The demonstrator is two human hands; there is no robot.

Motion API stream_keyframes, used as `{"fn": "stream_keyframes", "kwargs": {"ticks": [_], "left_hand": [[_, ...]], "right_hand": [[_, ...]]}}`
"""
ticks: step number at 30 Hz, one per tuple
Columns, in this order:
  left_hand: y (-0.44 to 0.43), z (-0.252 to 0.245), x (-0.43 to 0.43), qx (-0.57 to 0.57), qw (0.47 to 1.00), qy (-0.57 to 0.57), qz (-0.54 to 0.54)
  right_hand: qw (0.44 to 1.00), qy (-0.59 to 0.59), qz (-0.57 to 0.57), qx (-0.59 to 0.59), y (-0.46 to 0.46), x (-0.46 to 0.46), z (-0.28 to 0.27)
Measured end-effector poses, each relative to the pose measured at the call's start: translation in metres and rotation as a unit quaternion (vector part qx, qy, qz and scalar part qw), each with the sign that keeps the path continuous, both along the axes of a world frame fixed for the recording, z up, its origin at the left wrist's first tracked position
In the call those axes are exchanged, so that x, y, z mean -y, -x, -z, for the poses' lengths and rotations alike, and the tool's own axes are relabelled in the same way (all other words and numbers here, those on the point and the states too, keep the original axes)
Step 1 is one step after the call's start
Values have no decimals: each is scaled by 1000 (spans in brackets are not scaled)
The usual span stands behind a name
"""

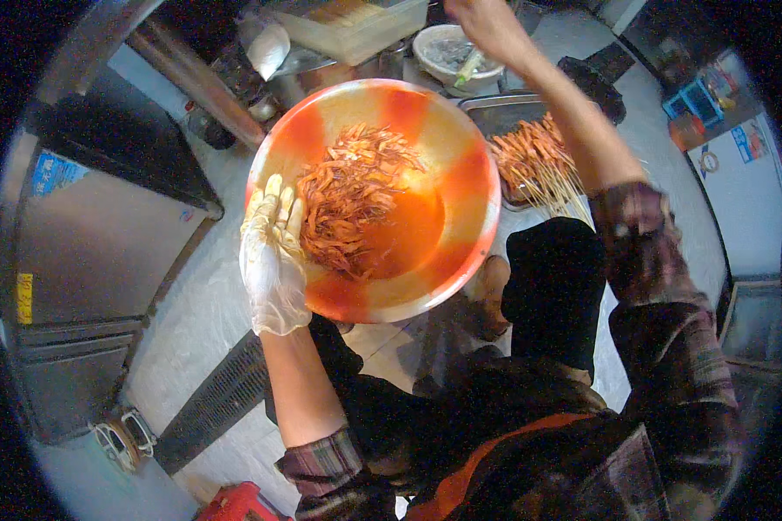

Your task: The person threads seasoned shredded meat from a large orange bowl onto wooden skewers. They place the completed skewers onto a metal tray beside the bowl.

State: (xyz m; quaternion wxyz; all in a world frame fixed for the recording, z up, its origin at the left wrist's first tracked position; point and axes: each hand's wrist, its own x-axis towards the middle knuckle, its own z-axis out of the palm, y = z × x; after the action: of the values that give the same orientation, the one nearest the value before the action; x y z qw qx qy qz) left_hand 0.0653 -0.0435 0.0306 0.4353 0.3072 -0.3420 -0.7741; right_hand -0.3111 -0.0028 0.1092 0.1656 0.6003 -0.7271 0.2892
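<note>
A large orange and cream basin (pixel 470 189) stands before me. In its left half lies a heap of reddish marinated meat strips (pixel 348 208), with orange liquid beside them. My left hand (pixel 275 254), in a stained translucent glove, is at the basin's left rim, next to the strips. Its fingers are extended and nothing shows in them. Bare and blurred, my right hand (pixel 479 16) reaches up to the top edge, where the picture cuts off its fingers; what it touches is hidden. Near it is a pale plastic tub (pixel 391 29) holding thin sticks.
Right of the basin, skewered meat (pixel 534 156) lies on a metal tray (pixel 495 111). Behind stands a white bowl (pixel 430 55) with a green-and-white item in it. A steel-coloured cabinet (pixel 98 247) is at left, a floor grate (pixel 218 391) below, and a red object (pixel 241 505) at the bottom.
</note>
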Motion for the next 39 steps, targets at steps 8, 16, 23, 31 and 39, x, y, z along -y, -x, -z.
{"fn": "stream_keyframes", "kwargs": {"ticks": [8,16,23,31,39], "left_hand": [[6,95,-8,208,977,20,-39],[-4,180,29,211,970,-122,7],[39,173,23,189,965,-149,103],[102,129,-27,56,995,18,79],[51,138,17,268,960,57,59]], "right_hand": [[962,-155,141,178,-32,-120,131],[870,-195,172,419,-23,-108,150],[887,-170,125,411,-29,-113,149],[881,-184,116,419,-26,-114,151],[946,-167,93,263,-25,-129,120]]}}
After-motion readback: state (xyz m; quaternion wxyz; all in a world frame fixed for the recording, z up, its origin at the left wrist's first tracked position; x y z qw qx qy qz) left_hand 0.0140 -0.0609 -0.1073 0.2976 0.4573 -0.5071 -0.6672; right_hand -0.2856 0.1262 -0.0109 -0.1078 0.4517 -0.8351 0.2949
